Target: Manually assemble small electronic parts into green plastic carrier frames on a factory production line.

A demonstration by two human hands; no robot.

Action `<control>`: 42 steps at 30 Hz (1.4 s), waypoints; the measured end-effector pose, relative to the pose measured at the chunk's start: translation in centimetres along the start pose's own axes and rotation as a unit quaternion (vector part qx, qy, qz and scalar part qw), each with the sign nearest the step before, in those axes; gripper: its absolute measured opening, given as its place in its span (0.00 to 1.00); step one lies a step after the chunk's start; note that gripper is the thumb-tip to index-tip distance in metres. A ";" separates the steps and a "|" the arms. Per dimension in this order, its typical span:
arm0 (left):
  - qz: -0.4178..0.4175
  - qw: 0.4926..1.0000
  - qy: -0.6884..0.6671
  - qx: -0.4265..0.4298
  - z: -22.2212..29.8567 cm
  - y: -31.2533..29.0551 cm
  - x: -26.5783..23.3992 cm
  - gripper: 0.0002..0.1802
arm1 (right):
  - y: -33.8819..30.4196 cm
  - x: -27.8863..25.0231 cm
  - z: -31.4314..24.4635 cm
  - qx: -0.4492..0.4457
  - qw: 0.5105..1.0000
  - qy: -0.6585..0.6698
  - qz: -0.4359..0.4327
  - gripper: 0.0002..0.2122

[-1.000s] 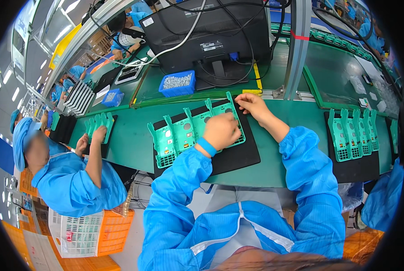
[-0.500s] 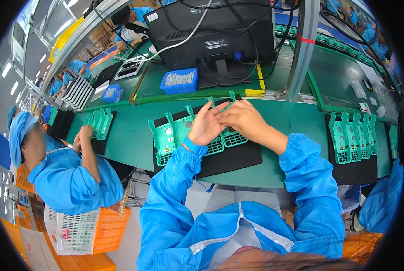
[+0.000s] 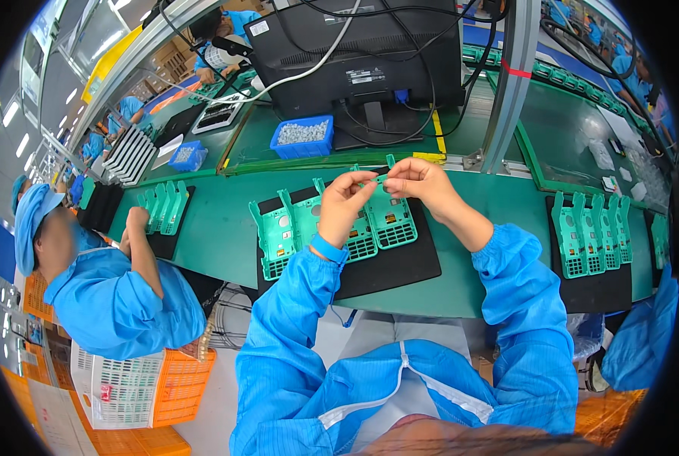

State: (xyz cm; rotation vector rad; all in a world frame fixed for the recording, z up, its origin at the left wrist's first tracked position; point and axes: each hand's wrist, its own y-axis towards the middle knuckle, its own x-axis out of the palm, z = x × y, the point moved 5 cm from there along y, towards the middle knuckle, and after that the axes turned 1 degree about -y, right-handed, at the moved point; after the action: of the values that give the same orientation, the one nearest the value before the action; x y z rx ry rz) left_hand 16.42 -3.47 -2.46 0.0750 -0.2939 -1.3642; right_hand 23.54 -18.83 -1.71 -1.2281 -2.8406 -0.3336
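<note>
My left hand [image 3: 344, 207] is raised over a row of green plastic housings [image 3: 282, 242], thumb and forefinger pinched together. Close on its right, my right hand [image 3: 424, 188] pinches in the same way, with the fingertips of both hands nearly meeting. Whatever is between the fingers is too small to make out. The housings lie side by side on a black mat [image 3: 389, 278], their grid ends toward me, and my left hand partly covers those in the middle. A blue wrist strap [image 3: 329, 249] circles my left wrist.
Behind the housings stand a blue bin [image 3: 303, 137] of small pale parts and a monitor [image 3: 354, 61] with hanging cables. A metal post [image 3: 509, 91] rises at right. More housings [image 3: 591, 232] lie on a mat there. A co-worker [image 3: 111, 281] sits at left by another group.
My left hand has turned from an open palm to a pinch. The right hand has moved slightly right and up, its fingertips now apart from the left palm.
</note>
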 end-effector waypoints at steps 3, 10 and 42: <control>0.017 0.983 0.150 0.109 0.7 -0.1 0.1 0.07 | 0.1 -0.1 0.4 0.017 0.999 0.027 -0.004 0.10; 0.028 0.976 0.174 0.131 0.5 -0.1 -0.1 0.06 | 0.1 0.1 0.7 0.038 0.999 0.035 -0.005 0.09; -0.051 0.866 0.464 0.178 1.8 -3.0 -1.9 0.06 | 0.7 -1.0 2.4 0.043 0.999 0.013 -0.005 0.09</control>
State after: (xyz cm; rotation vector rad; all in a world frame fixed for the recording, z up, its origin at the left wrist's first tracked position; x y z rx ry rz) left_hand 12.78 -2.05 -1.70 1.0402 0.2868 -1.2148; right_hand 24.88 -18.61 -4.08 -1.1866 -2.8074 -0.2236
